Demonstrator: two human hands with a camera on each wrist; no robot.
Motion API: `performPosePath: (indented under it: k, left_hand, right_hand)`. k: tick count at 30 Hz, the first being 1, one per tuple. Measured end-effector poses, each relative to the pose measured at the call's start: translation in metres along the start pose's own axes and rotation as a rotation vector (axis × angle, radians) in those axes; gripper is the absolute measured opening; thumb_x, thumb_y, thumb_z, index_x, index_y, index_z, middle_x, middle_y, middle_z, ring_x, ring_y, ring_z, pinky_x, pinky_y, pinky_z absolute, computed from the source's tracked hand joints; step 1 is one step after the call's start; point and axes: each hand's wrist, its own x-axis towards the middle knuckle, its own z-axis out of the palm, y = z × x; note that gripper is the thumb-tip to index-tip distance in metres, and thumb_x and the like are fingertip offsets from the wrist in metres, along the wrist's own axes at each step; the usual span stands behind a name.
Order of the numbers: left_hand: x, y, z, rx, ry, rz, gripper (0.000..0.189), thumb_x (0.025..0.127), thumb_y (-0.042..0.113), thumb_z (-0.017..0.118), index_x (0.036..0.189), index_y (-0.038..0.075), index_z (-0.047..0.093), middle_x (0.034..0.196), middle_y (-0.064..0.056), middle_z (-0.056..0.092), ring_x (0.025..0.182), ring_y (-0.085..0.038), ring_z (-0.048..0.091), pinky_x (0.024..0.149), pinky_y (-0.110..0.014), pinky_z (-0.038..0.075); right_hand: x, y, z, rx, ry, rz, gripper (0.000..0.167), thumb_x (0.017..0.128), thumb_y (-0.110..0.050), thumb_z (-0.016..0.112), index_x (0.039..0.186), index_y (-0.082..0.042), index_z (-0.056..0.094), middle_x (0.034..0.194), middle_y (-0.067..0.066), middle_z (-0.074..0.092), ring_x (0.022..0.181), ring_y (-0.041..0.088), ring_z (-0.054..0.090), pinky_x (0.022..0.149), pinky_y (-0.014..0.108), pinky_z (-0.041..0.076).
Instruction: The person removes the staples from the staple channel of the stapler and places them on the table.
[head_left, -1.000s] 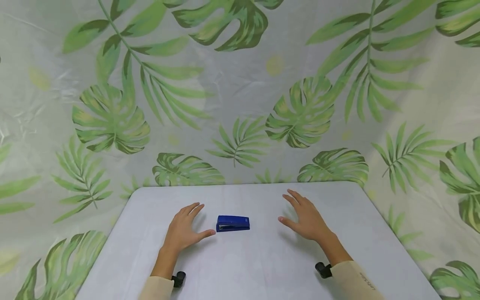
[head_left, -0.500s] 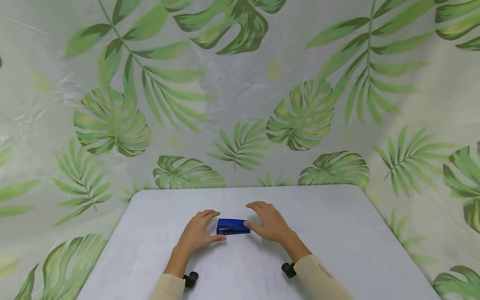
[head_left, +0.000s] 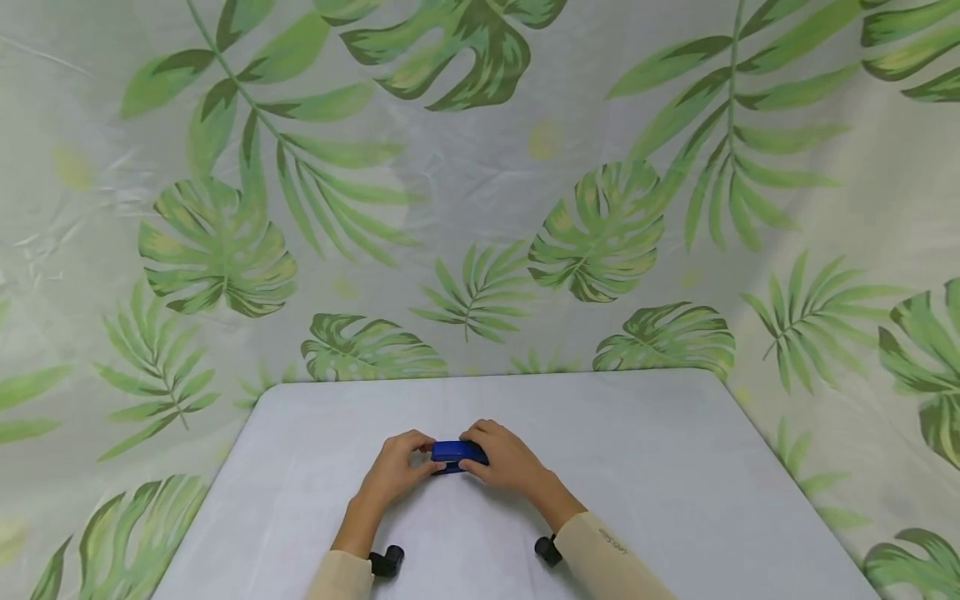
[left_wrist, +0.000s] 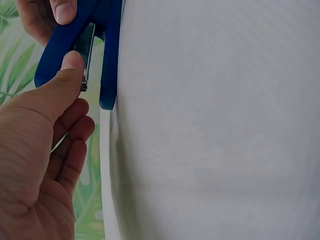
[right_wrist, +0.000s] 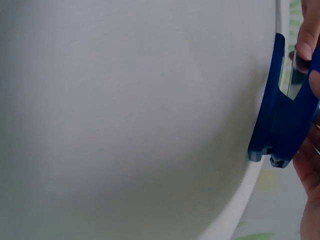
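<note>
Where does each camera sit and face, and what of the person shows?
Head: worn on the head, facing forward and down at the stapler and table; left grip, right grip, sleeves show.
Left wrist: worn there, facing the stapler's open end; left grip large, right grip partly.
Right wrist: worn there, facing the stapler's rear; both grips partly, at the right edge.
Both wrist views share the stapler.

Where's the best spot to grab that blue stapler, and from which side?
Probably pinch the upper arm near its free end, coming from the person's left: a gap separates it from the base there, leaving finger room. The joined end, pointing right, looks better for steadying.
</note>
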Motion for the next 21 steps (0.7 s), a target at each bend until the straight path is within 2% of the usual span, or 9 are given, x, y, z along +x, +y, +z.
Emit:
performPosePath:
  k: [3,8,13,16,21]
  left_hand:
    - [0.0,-0.003,0.001,-0.019,-0.002,-0.012,0.023,0.087,0.023,0.085,0.107,0.014,0.077,0.099,0.005,0.074,0.096,-0.012,0.068,0.089,-0.039,0.057]
    - [0.001,-0.007,0.004,-0.055,-0.024,0.007,0.022,0.089,0.02,0.083,0.107,0.012,0.076,0.099,0.002,0.075,0.094,-0.013,0.07,0.088,-0.038,0.058]
    - [0.002,-0.009,0.005,-0.1,-0.057,-0.012,0.025,0.09,0.027,0.082,0.109,0.012,0.075,0.1,0.003,0.075,0.096,-0.013,0.07,0.089,-0.036,0.057]
    - [0.002,-0.009,0.006,-0.109,-0.048,-0.024,0.026,0.089,0.029,0.083,0.108,0.013,0.075,0.1,0.004,0.075,0.097,-0.013,0.07,0.089,-0.036,0.057]
    - [0.002,-0.009,0.008,-0.133,-0.028,-0.024,0.022,0.088,0.023,0.084,0.105,0.012,0.077,0.099,0.002,0.077,0.097,-0.015,0.072,0.088,-0.035,0.058]
  right_hand:
    - [0.004,-0.002,0.004,-0.014,0.019,-0.013,0.04,0.098,-0.041,0.071,0.127,-0.014,0.069,0.122,0.0,0.067,0.11,0.016,0.064,0.097,0.035,0.054]
    - [0.01,-0.006,0.008,-0.035,0.045,-0.02,0.039,0.098,-0.043,0.07,0.124,-0.014,0.071,0.116,-0.002,0.067,0.104,0.014,0.063,0.092,0.033,0.054]
    - [0.013,-0.009,0.01,-0.045,0.04,-0.005,0.038,0.098,-0.043,0.07,0.123,-0.015,0.072,0.113,-0.002,0.066,0.101,0.013,0.061,0.089,0.031,0.054]
    - [0.014,-0.01,0.008,-0.04,0.03,0.006,0.037,0.098,-0.043,0.07,0.123,-0.015,0.073,0.114,-0.002,0.065,0.101,0.013,0.06,0.09,0.031,0.054]
    - [0.014,-0.011,0.007,-0.036,0.021,0.004,0.036,0.098,-0.041,0.07,0.122,-0.015,0.073,0.113,-0.002,0.065,0.101,0.014,0.06,0.09,0.032,0.054]
